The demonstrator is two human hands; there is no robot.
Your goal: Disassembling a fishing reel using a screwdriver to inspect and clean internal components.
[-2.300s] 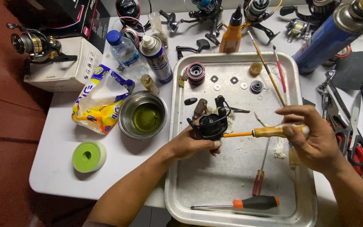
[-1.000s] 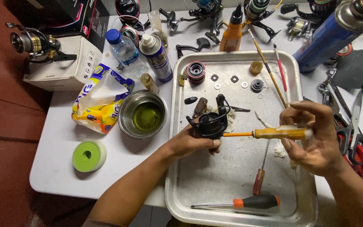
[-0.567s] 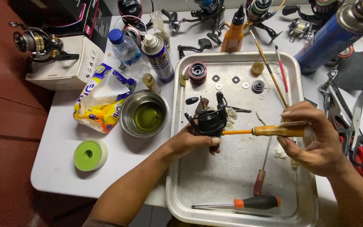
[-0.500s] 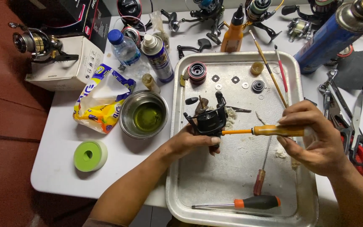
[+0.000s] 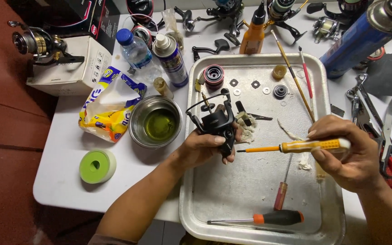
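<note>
Looking down through the head camera, the only view I have: my left hand (image 5: pixel 203 146) is closed around a black spinning-reel body (image 5: pixel 217 123), thumb across its lower side, holding it just above the upper-left part of the metal tray (image 5: pixel 196 213). My right hand (image 5: pixel 348 152) is clamped on the yellow handle of a screwdriver (image 5: pixel 296 146), held level, its orange shaft pointing toward 9 o'clock with the tip just beside the reel; whether tip and reel touch I cannot tell.

Around the reel, clock-face from its body:
- 12 o'clock: red-and-black spool (image 5: pixel 214 75) at the tray's top edge, small washers (image 5: pixel 255 84) to its right.
- 3 o'clock: scraps of white wadding (image 5: pixel 248 132) on the tray floor.
- 5 o'clock: red-handled screwdriver (image 5: pixel 281 193) lying flat; farther down, a black-and-orange screwdriver (image 5: pixel 273 218) near the tray's bottom rim.
- 9 o'clock: steel bowl (image 5: pixel 156 121) with yellow-green liquid, off the tray on the white table (image 5: pixel 60 181).
- 8 o'clock: green tape roll (image 5: pixel 97 166), well apart.
- 10 o'clock: crumpled yellow-and-blue bag (image 5: pixel 110 109), water bottle (image 5: pixel 134 49), spray can (image 5: pixel 171 59).

Far right, at 3 o'clock beyond my right hand: pliers and scissors (image 5: pixel 384 136) beside the tray. Blue gas canister (image 5: pixel 364 36) at 1 o'clock.
</note>
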